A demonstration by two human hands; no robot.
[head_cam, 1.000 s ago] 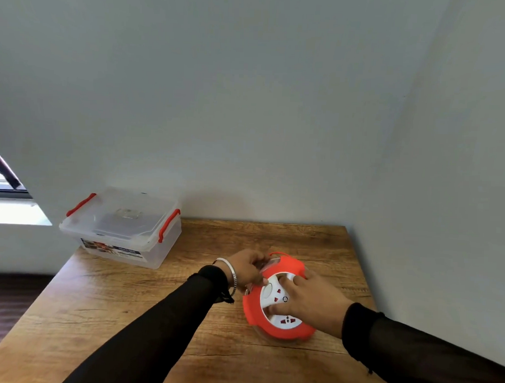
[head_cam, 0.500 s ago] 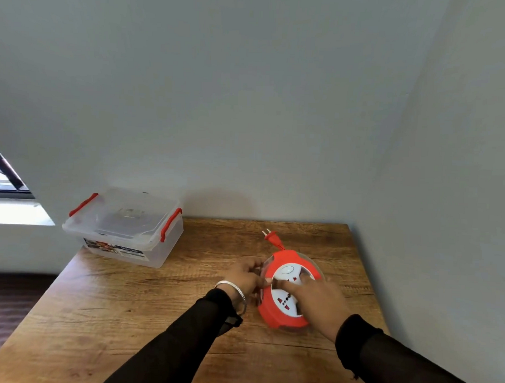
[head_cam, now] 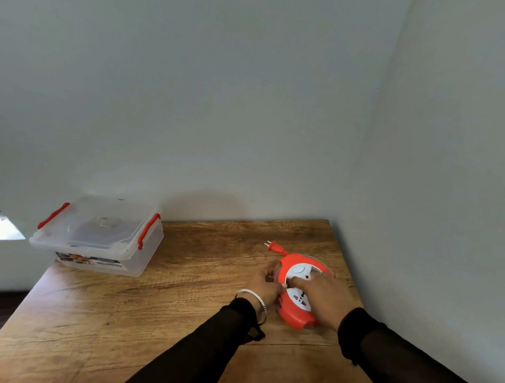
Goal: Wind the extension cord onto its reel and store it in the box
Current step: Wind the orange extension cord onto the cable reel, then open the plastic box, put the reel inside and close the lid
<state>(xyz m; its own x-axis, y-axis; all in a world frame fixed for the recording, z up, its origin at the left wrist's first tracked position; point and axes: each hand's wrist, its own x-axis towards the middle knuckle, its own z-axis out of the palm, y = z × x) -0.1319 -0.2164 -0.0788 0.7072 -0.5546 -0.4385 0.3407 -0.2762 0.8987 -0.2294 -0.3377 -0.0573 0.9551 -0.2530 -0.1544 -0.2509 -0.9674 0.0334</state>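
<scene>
A round red cord reel (head_cam: pixel 295 316) with a white socket face lies flat on the wooden table (head_cam: pixel 155 317), near its right edge. Its red plug (head_cam: pixel 273 246) sticks out on a short piece of cord just behind the reel. My left hand (head_cam: pixel 266 283) grips the reel's left rim. My right hand (head_cam: pixel 323 297) rests on top of the socket face, fingers pressed on it. The clear plastic box (head_cam: pixel 101 237) with red clips stands at the table's back left corner, its lid on.
Grey walls close in behind the table and along its right side. A window sill shows at the far left, beyond the box. The table's left edge drops to a dark floor.
The reel has been laid down flatter and further back on the table. The plug has come into view behind it. Both hands stayed on the reel.
</scene>
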